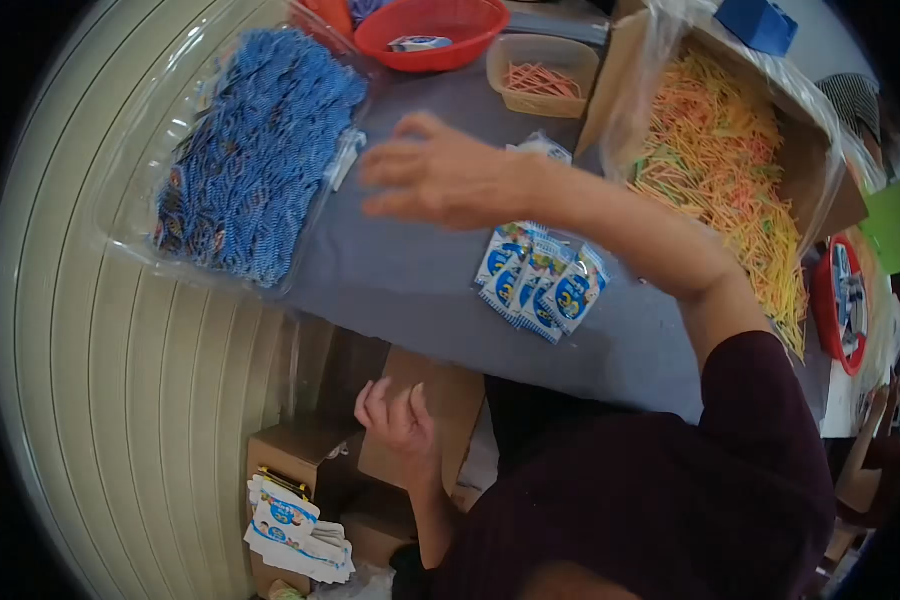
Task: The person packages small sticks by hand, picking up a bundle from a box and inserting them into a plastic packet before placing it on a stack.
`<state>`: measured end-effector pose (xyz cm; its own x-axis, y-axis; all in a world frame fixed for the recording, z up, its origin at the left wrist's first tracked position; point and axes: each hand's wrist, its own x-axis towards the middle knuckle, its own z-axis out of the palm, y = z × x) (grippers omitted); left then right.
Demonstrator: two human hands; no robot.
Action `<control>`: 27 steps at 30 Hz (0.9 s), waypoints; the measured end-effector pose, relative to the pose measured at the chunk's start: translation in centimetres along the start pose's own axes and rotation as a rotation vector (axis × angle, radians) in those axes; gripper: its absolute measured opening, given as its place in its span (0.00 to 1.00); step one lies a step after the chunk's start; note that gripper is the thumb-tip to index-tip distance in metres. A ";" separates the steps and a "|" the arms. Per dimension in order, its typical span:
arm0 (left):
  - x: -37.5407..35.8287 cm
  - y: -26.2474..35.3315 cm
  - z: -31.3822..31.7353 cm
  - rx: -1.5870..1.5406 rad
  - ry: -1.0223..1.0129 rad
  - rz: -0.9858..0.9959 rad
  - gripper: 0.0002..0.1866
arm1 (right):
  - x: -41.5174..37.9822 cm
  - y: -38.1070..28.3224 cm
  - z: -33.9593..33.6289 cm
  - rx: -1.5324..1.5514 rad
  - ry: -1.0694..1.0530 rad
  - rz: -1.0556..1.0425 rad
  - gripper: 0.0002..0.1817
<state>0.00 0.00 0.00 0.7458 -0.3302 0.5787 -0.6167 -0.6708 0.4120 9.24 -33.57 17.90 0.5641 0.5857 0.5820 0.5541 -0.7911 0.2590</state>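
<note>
My right hand (pixel 440 180) reaches across the grey tabletop, blurred by motion, fingers stretched out and thumb apart. I see nothing in it. Just left of its fingertips, a small white packet (pixel 347 160) lies against the edge of a clear plastic tray (pixel 125 215), which is heaped with blue-and-white striped sachets (pixel 265 150). Below the table's front edge is my left hand (pixel 400 415), its fingers loosely curled and apart, with nothing visible between them. Several blue-and-white printed sachets (pixel 542 280) lie overlapping on the table under my right forearm.
A carton (pixel 610 80) lined with plastic holds many orange and yellow sticks (pixel 715 150). Behind stand a red basin (pixel 430 55) and a plastic tub (pixel 545 105) with pink sticks. Printed flat cartons (pixel 295 530) sit low at left. Another person's arm (pixel 860 470) shows at right.
</note>
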 end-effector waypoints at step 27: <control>23.2 18.6 17.9 -0.082 -0.187 0.482 0.22 | -39.0 -1.2 -23.4 -0.226 -0.334 0.928 0.04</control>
<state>10.35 -32.03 8.53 0.3999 -0.7069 0.5834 -0.9132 -0.3617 0.1876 -27.77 -59.57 12.88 0.8751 -0.2855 0.3908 -0.2995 -0.9537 -0.0262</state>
